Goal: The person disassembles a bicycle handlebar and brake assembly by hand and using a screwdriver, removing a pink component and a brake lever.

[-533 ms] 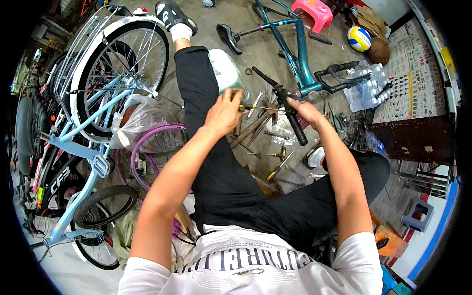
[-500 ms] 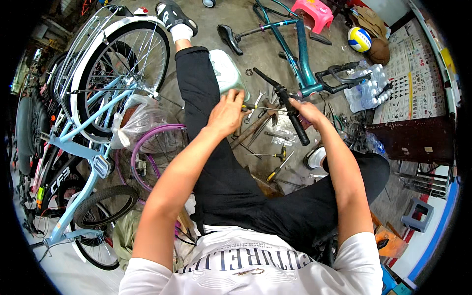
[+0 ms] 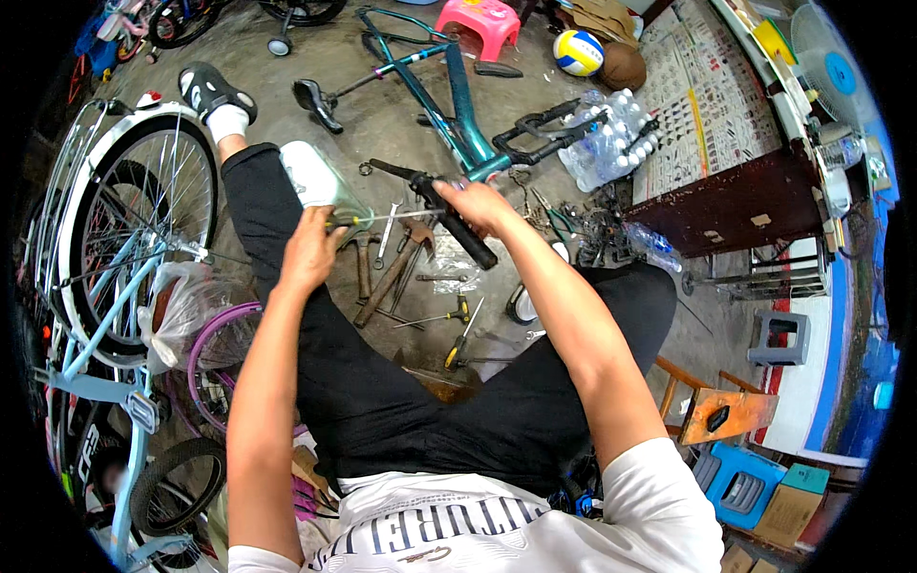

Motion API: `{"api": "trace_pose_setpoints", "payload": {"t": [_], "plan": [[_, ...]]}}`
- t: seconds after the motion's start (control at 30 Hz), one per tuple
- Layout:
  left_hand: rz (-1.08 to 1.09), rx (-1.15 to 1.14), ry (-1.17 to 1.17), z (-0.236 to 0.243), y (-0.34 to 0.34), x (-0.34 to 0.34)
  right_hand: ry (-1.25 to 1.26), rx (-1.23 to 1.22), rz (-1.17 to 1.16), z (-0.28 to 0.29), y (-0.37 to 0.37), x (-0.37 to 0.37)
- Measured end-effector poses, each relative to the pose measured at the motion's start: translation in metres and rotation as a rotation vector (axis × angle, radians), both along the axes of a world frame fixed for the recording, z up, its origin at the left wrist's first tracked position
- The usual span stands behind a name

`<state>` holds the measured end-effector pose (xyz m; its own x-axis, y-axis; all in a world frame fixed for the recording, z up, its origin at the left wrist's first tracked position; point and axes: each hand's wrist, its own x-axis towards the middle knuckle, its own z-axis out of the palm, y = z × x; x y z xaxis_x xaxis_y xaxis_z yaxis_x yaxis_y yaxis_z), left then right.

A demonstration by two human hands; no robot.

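My left hand [image 3: 311,250] is closed around the yellow-and-black handle of a screwdriver [image 3: 390,219]. Its thin shaft runs across to a black bicycle handlebar [image 3: 469,242], and the tip meets the part near my right hand. Whether the tip sits in a screw is too small to tell. My right hand [image 3: 475,205] grips the handlebar beside its rubber grip, thumb on top. The bar is held slanted at the front end of a teal bicycle frame [image 3: 466,113] lying on the floor. Hammers [image 3: 394,270], a wrench [image 3: 387,235] and another screwdriver [image 3: 464,336] lie below.
A light blue bicycle [image 3: 115,315] and a purple wheel rim [image 3: 202,353] stand at left. A pale green container [image 3: 310,175] is by my left leg. Right of the frame are bottles in plastic [image 3: 611,138], pliers [image 3: 554,214] and a dark red cabinet [image 3: 716,205]. A pink stool [image 3: 482,29] stands beyond.
The view has swung right, so the scene sits further left. My left hand is a little farther from the handlebar and more of the screwdriver shaft shows. The handlebar is tilted slightly flatter.
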<state>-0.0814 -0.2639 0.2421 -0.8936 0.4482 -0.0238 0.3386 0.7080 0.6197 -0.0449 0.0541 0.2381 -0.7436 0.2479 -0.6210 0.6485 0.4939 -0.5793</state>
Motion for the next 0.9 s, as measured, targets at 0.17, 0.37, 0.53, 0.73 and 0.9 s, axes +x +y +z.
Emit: {"api": "trace_pose_setpoints", "payload": {"t": [0.17, 0.37, 0.53, 0.73, 0.9], "plan": [[0.008, -0.003, 0.008, 0.010, -0.006, -0.014, -0.078, -0.156, 0.040, 0.037, 0.010, -0.024], [0.177, 0.129, -0.112, 0.016, -0.001, -0.017, -0.044, -0.567, -0.218, -0.005, 0.030, -0.008], [0.428, 0.149, -0.403, 0.019, 0.034, -0.003, -0.132, -0.625, -0.264, -0.042, 0.023, 0.021], [0.423, 0.064, -0.417, 0.015, 0.043, -0.005, -0.130, -0.988, -0.532, -0.058, -0.007, 0.049], [0.435, 0.073, -0.488, 0.001, 0.029, -0.015, -0.188, -0.977, -0.405, -0.038, -0.018, 0.039]]}}
